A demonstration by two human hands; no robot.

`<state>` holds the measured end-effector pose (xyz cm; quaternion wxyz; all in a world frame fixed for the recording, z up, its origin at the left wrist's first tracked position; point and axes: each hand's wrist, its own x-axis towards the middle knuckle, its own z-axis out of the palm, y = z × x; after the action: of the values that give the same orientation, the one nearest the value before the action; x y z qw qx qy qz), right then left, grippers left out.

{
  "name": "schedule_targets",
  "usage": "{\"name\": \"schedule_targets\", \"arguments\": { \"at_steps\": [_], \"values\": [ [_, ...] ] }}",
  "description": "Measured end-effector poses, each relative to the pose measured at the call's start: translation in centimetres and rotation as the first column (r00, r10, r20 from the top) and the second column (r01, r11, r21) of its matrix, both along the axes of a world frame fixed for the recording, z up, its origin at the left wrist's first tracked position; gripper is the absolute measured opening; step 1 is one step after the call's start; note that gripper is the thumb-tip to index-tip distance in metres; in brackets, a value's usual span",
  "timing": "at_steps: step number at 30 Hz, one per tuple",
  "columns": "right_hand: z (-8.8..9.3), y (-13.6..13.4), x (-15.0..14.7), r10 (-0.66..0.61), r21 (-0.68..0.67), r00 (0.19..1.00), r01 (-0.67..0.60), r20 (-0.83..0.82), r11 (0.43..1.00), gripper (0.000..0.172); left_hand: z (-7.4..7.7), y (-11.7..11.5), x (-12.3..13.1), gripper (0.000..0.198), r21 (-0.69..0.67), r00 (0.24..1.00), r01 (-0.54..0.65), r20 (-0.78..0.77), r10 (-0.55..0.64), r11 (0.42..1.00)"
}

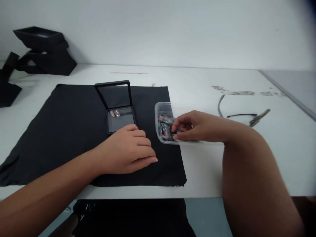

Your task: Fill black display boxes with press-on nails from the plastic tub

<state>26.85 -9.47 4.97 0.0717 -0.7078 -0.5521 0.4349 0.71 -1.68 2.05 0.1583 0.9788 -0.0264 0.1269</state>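
Observation:
My right hand reaches into a clear plastic box of glossy pink and green press-on nails. Thumb and fingers are drawn together in a pinch among the nails; what lies between them is too small and dark to name. My left hand rests palm down on the black cloth, its fingers curled under and their tips hidden. Just beyond it stands a black case with its clear-windowed lid raised. Two shiny press-on nails lie at the upper left of its grey bed.
A pair of glasses lies on the white table behind my right forearm. Black angular stands are at the far left, before the white wall. The table's front edge runs below the cloth.

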Motion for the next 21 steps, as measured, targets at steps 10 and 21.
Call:
{"name": "schedule_targets", "arguments": {
  "at_steps": [10, 21],
  "values": [
    [-1.6, 0.3, 0.4, 0.011, 0.090, 0.989, -0.025, 0.150, 0.996, 0.023, -0.5, 0.3, 0.0, 0.033, -0.034, 1.000, 0.001, -0.017, -0.001, 0.999],
    [-2.3, 0.4, 0.4, 0.081, -0.025, 0.979, -0.078, 0.186, 0.997, 0.038, -1.1, 0.5, 0.0, 0.033, -0.030, 0.999, -0.005, 0.047, 0.006, 1.000]
  ]
}}
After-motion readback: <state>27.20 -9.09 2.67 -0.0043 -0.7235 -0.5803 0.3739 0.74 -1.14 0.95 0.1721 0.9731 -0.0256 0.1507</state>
